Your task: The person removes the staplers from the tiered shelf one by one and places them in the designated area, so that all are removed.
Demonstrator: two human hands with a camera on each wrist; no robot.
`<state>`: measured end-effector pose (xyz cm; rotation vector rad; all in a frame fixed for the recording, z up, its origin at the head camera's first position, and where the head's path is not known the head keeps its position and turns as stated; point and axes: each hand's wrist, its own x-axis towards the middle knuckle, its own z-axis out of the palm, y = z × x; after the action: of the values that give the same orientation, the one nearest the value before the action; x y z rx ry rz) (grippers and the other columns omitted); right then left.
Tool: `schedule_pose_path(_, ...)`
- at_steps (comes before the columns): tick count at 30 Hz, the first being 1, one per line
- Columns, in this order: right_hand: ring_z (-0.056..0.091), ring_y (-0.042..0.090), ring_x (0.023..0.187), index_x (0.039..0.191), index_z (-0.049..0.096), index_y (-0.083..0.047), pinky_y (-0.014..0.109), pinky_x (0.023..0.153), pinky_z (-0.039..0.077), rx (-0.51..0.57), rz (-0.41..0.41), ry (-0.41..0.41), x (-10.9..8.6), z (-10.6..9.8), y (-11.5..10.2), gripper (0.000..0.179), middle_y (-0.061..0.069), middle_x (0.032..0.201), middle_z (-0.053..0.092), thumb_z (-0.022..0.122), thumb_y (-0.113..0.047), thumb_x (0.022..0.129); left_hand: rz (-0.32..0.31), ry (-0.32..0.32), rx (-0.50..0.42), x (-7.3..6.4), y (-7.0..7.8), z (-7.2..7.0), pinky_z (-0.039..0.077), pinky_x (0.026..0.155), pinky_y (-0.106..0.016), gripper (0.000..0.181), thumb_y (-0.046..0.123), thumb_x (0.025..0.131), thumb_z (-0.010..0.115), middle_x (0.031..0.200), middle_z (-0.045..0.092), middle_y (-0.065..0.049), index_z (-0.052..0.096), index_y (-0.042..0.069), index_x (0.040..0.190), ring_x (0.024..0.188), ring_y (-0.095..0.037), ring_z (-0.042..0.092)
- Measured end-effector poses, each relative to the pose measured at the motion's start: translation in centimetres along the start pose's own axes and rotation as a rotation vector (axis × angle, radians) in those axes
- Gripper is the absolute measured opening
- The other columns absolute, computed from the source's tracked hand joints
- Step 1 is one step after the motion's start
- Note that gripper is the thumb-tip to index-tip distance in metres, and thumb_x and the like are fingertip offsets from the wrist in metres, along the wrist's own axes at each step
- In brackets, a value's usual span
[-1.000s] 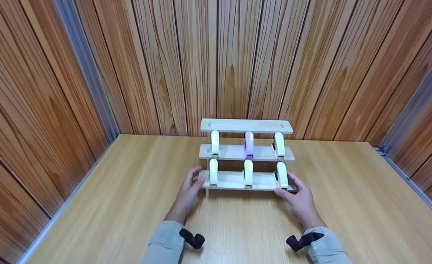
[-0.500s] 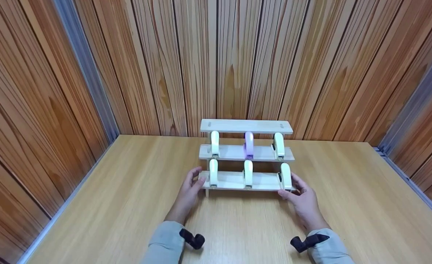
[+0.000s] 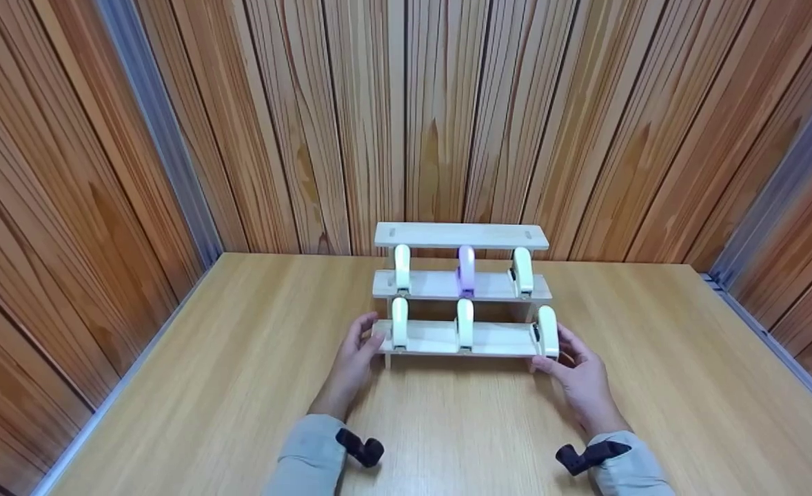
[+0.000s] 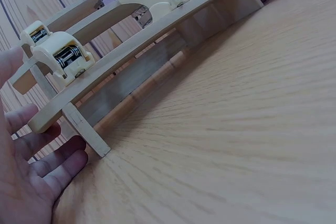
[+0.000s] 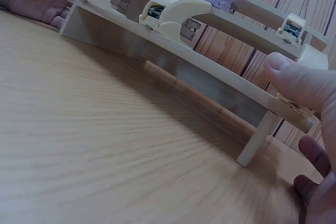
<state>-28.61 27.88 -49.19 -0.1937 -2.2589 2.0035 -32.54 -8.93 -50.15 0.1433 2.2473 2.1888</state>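
A three-tiered pale wooden rack (image 3: 447, 235) stands on the table, bearing cream staplers and one purple stapler (image 3: 467, 271). My left hand (image 3: 351, 355) holds the left end of the lowest shelf (image 4: 121, 62), thumb above and fingers around the edge and below. At the other end, my right hand (image 3: 582, 379) grips the rightmost cream stapler (image 3: 548, 332) of that shelf, its thumb at the stapler's front. The right wrist view shows this stapler (image 5: 313, 57) partly hidden by the thumb. Two more cream staplers, the left one (image 3: 400, 322) and the middle one (image 3: 465, 324), sit on the same shelf.
The middle shelf (image 3: 430, 284) also carries a cream stapler (image 3: 402, 269) at the left and another (image 3: 522, 272) at the right. Wood-panelled walls (image 3: 447, 124) rise behind the table (image 3: 275, 310) and on both sides.
My right hand has slid to the right, and the rightmost cream stapler on the lowest shelf has moved with it to the shelf's end. My left hand stays in place.
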Motion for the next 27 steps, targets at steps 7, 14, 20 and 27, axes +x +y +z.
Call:
schedule_pose_path(7, 0.038, 0.027, 0.136, 0.159, 0.032, -0.016, 0.013, 0.094, 0.041, -0.016, -0.016, -0.005, 0.0, -0.9, 0.1, 0.084, 0.012, 0.157, 0.039, 0.078, -0.016, 0.089, -0.008, 0.005, 0.007, 0.1, 0.0, -0.1, 0.023, 0.121, -0.054, 0.056, 0.03, 0.105, 0.053, 0.162, 0.029, -0.015, 0.035, 0.008, 0.154, 0.151, -0.034, 0.023)
schedule_pose_path(14, 0.038, 0.026, 0.137, 0.16, 0.032, -0.017, 0.011, 0.093, 0.041, -0.041, -0.01, 0.017, 0.2, -1.9, 0.4, 0.084, 0.01, 0.158, 0.038, 0.078, -0.018, 0.089, 0.012, -0.012, -0.015, 0.2, -0.1, -0.1, 0.025, 0.12, -0.053, 0.054, 0.025, 0.105, 0.052, 0.162, 0.028, -0.015, 0.035, 0.007, 0.153, 0.15, -0.034, 0.023)
schedule_pose_path(20, 0.038, 0.025, 0.136, 0.159, 0.032, -0.015, 0.011, 0.093, 0.041, -0.036, -0.013, 0.03, 0.2, -2.5, 0.5, 0.086, 0.012, 0.157, 0.039, 0.079, -0.02, 0.088, 0.027, -0.014, -0.009, 0.3, -0.1, -0.1, 0.023, 0.121, -0.053, 0.054, 0.024, 0.105, 0.051, 0.162, 0.029, -0.016, 0.035, 0.005, 0.153, 0.15, -0.034, 0.023)
schedule_pose_path(27, 0.039, 0.024, 0.136, 0.159, 0.032, -0.016, 0.014, 0.096, 0.039, -0.062, -0.019, 0.033, 0.3, -3.3, 0.6, 0.084, 0.012, 0.156, 0.039, 0.078, -0.021, 0.089, -0.006, -0.009, -0.007, 0.2, -0.1, -0.1, 0.024, 0.12, -0.054, 0.055, 0.028, 0.105, 0.051, 0.162, 0.029, -0.014, 0.035, 0.008, 0.154, 0.15, -0.034, 0.024)
